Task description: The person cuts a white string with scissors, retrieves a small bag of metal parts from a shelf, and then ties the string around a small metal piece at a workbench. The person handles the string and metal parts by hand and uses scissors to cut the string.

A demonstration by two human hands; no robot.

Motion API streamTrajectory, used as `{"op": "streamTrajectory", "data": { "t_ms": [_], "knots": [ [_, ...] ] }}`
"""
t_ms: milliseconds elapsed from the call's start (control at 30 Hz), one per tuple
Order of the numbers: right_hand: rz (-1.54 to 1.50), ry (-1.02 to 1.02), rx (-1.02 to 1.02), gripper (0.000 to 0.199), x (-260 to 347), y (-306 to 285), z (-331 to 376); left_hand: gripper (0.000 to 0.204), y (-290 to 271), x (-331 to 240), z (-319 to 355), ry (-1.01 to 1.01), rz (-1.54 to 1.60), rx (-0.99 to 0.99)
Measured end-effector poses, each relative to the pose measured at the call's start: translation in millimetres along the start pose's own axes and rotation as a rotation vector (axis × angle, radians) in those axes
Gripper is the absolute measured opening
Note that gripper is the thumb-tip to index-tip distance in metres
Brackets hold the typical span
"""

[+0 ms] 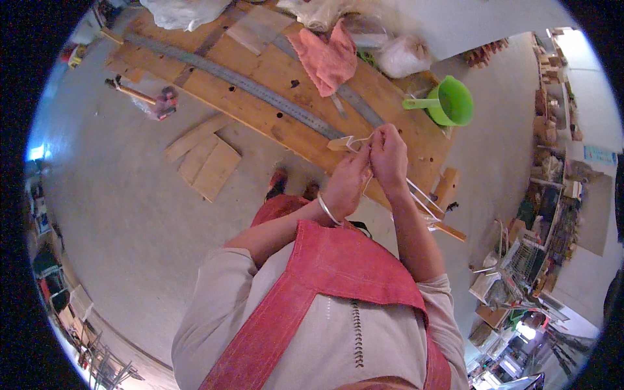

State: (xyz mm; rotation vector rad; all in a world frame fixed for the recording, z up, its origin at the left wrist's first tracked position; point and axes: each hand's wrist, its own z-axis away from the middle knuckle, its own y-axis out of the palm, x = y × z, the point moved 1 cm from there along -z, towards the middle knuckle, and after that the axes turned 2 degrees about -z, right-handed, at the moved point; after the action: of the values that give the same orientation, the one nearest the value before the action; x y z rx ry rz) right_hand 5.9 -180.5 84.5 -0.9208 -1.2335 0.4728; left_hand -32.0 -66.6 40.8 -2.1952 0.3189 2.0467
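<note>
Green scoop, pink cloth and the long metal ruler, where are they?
green scoop (455, 99): head view, on its bowl's rim.
pink cloth (328, 57): head view, middle of the folds.
long metal ruler (247, 84): head view, mid-length of its blade.

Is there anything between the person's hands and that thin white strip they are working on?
Nothing visible. Both the left hand and the right hand already grip the thin white strip, held up above the wooden workbench. The long metal ruler and pink cloth lie farther off on the bench.
</note>
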Motion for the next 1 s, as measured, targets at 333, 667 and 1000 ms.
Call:
{"op": "streamTrajectory", "data": {
  "t_ms": [333,667,1000],
  "knots": [
    [-0.225,-0.205,-0.146,0.015,39.4,-47.8,-2.1,0.031,14.4,-63.8,-18.6,-0.398,0.587,-0.107],
    [-0.600,-0.292,-0.242,0.007,32.9,-52.4,17.8,0.033,17.6,-95.8,-6.5,-0.205,0.405,-0.136],
    [-0.890,-0.362,-0.230,0.010,72.5,-41.7,45.9,0.032,-10.6,-134.1,11.2,0.092,0.102,-0.279]
  ]
}}
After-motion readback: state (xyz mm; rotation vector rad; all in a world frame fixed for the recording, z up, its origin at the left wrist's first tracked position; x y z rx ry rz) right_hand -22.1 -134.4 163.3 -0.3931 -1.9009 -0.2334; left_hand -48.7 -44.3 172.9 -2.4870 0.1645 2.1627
